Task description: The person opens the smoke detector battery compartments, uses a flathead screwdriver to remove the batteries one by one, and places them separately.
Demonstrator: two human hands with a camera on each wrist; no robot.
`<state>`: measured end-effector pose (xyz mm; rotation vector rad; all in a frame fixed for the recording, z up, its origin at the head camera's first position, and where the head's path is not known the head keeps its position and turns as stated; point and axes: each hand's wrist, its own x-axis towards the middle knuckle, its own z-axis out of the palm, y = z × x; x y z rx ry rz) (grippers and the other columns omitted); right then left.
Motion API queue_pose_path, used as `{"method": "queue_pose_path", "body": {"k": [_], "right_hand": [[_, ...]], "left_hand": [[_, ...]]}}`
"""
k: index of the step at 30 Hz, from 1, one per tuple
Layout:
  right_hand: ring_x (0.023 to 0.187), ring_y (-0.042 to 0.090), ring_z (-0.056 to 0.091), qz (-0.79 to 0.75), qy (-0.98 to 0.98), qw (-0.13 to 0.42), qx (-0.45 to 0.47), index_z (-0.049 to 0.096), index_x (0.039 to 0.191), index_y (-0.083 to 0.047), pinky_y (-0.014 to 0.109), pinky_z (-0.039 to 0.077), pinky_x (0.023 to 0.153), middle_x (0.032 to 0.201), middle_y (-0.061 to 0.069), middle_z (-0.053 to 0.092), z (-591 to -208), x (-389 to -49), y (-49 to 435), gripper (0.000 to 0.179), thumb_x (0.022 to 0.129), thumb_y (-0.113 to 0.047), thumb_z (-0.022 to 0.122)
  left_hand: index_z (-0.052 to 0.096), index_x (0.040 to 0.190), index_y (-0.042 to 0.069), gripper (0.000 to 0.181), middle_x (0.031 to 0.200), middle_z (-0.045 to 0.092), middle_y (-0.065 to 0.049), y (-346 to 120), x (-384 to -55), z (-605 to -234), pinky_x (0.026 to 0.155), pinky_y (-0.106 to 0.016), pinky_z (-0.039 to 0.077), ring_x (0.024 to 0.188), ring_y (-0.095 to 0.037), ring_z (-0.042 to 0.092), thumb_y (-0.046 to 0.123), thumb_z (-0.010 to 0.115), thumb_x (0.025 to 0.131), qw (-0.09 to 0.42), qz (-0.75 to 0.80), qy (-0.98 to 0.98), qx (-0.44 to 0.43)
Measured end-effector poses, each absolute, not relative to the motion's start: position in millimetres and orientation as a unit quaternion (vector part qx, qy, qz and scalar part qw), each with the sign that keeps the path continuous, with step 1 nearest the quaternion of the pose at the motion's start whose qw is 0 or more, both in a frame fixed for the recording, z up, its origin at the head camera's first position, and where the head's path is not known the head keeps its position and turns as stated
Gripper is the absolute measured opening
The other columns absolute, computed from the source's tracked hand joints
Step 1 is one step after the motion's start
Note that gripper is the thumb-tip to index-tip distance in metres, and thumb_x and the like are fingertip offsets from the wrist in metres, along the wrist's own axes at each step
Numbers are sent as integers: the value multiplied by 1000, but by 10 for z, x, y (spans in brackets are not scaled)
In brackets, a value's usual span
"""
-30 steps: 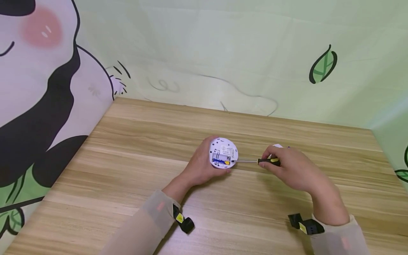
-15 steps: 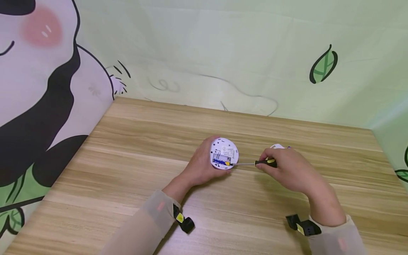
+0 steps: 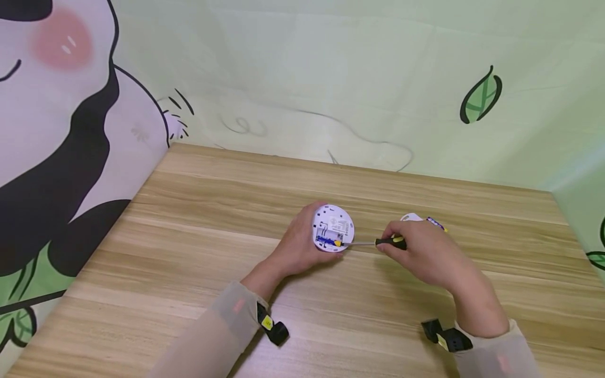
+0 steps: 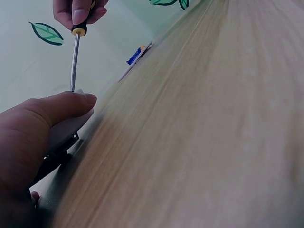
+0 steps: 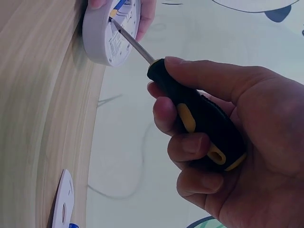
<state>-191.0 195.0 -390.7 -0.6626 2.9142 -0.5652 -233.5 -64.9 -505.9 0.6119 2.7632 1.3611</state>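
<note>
A round white device (image 3: 340,212), which looks like a smoke alarm, is tilted with its underside and battery bay facing up. My left hand (image 3: 295,244) grips it from the left, thumb along the near edge. One blue battery (image 3: 326,240) with a yellow end sits in the bay. My right hand (image 3: 435,252) holds a screwdriver (image 5: 199,114) by its black-and-yellow handle, fingers curled round it. The metal tip reaches the battery's yellow end at the bay's right side; whether it touches is too small to tell. In the left wrist view my thumb (image 4: 71,104) hides most of the device.
Behind my right hand lies a flat white plate (image 3: 408,216), partly hidden. Close to it is another blue-and-yellow battery (image 3: 436,223). The wooden table (image 3: 227,194) meets a pale green printed backdrop (image 3: 283,63) at its rear edge.
My right hand has shifted left, taking the screwdriver tip from the device's rim to the battery's yellow end. More of the loose battery now shows. My left hand has hardly moved.
</note>
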Motion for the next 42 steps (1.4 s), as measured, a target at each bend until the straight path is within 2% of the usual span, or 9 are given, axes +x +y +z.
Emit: {"method": "queue_pose_path", "body": {"k": [9,20,27,35,42], "right_hand": [[72,14,56,-146,967,69,-199,71,101,-16,33,47,65,86,-4,73,-3891,-1872,1822,17,99,-33,69],[68,14,53,-155,963,71,-208,67,98,-16,30,43,61,79,-4,67,-3936,-1883,1835,14,99,-29,71],[65,14,48,-195,952,112,-207,63,102,-15,29,39,59,73,-4,60,-4006,-1932,1944,15,101,-29,68],[70,12,50,-234,938,110,-231,63,98,-19,27,41,62,82,-5,63,-4085,-1987,2037,10,101,-27,68],[74,13,52,-269,924,132,-239,64,96,-22,26,42,63,84,-5,64,-4176,-2062,2102,7,101,-25,68]], "left_hand": [[27,160,16,119,152,46,-8,-655,-2320,-5043,120,-51,37,138,-29,46,39,97,67,10,424,885,192],[28,160,15,118,151,46,-8,-660,-2326,-5039,119,-50,39,137,-29,48,37,97,67,7,426,883,194],[27,160,15,118,150,46,-8,-658,-2336,-5041,119,-49,39,136,-28,48,35,97,67,12,430,882,191],[27,160,15,118,151,46,-7,-660,-2336,-5031,120,-49,39,137,-28,48,36,97,67,15,434,881,189],[27,160,16,118,150,46,-7,-673,-2328,-5033,119,-48,41,136,-27,49,35,97,67,16,440,878,187]]}}
